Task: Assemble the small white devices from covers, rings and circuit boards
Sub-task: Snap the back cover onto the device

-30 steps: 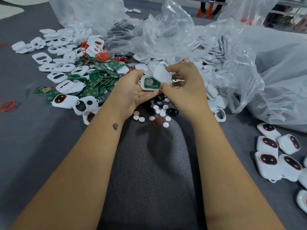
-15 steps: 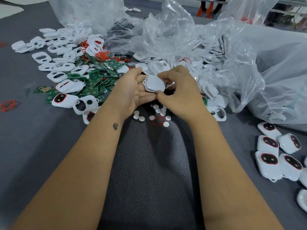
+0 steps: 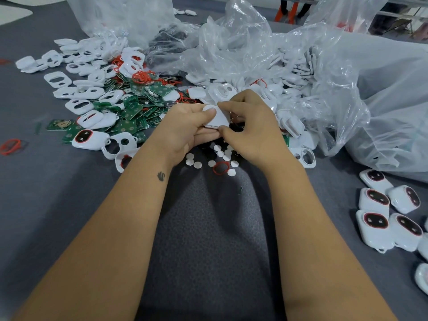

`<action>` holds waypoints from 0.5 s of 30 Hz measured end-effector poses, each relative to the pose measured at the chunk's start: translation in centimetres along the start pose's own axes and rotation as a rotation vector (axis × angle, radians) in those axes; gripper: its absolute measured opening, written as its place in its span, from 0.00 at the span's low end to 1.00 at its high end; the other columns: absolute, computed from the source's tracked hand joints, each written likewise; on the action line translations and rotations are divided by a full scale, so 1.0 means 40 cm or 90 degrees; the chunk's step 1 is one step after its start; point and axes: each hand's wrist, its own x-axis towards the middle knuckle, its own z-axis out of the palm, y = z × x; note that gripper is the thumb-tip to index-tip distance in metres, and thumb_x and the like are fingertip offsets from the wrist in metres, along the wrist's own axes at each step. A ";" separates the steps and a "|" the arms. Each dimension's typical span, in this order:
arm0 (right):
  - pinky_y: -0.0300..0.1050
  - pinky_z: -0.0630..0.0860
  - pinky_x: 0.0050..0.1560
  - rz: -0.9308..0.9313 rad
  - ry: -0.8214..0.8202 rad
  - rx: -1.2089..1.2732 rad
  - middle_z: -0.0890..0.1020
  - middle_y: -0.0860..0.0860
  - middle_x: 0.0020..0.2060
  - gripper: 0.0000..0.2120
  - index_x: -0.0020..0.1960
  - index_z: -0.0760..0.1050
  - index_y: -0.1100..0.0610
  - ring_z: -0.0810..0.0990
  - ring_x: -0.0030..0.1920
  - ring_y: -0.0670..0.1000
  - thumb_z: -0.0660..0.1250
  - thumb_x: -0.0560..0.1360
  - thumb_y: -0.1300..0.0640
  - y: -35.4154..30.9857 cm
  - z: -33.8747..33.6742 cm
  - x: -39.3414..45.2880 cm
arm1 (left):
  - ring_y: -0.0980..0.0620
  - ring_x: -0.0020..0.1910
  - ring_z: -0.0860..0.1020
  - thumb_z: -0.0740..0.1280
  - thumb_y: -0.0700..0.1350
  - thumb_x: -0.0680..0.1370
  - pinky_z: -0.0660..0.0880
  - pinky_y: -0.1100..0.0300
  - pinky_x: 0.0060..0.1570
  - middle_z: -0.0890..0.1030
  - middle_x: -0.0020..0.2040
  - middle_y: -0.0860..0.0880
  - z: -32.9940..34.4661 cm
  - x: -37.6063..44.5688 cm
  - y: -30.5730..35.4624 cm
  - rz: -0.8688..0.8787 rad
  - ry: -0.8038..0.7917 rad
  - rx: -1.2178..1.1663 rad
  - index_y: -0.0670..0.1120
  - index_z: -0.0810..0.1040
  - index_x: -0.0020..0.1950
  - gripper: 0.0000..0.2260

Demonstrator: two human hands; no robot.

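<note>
Both hands meet at the centre over a small white device [image 3: 216,118]. My left hand [image 3: 185,130] cradles it from below with the thumb pressed on its top. My right hand [image 3: 250,126] pinches its right edge between thumb and fingers. The white back cover faces up and hides the circuit board inside. Loose green circuit boards [image 3: 132,112], white covers [image 3: 69,91] and red rings [image 3: 141,76] lie heaped at the left. A single red ring [image 3: 221,168] and several small white discs [image 3: 193,162] lie just below my hands.
Finished white devices with red-rimmed dark windows [image 3: 379,218] are grouped at the right. Large clear plastic bags [image 3: 335,89] holding more white covers fill the back and right. A stray red ring [image 3: 10,146] lies at the far left. A dark grey cloth [image 3: 208,239] lies between my forearms.
A second ago the green board showed in the open shell and my right hand held the cover above it. The cover now sits on the shell and both hands press it.
</note>
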 end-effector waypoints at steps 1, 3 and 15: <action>0.44 0.74 0.57 -0.005 -0.004 -0.007 0.75 0.53 0.51 0.20 0.62 0.79 0.59 0.76 0.52 0.50 0.71 0.70 0.65 0.001 -0.001 0.000 | 0.54 0.40 0.83 0.61 0.38 0.82 0.80 0.65 0.42 0.84 0.44 0.44 0.000 0.001 -0.002 0.001 -0.003 0.004 0.37 0.79 0.57 0.09; 0.44 0.74 0.57 -0.012 -0.010 -0.008 0.75 0.53 0.51 0.20 0.62 0.79 0.59 0.76 0.52 0.50 0.71 0.71 0.66 0.004 0.000 0.000 | 0.54 0.40 0.83 0.60 0.38 0.82 0.80 0.66 0.42 0.83 0.45 0.43 -0.002 0.002 -0.005 0.006 -0.009 0.009 0.39 0.79 0.55 0.08; 0.36 0.74 0.53 0.158 0.112 0.241 0.78 0.49 0.52 0.13 0.61 0.79 0.55 0.77 0.49 0.42 0.67 0.76 0.61 -0.009 0.019 0.000 | 0.51 0.49 0.84 0.59 0.35 0.83 0.80 0.62 0.48 0.84 0.50 0.45 0.004 0.002 -0.010 0.083 0.000 -0.055 0.41 0.79 0.57 0.10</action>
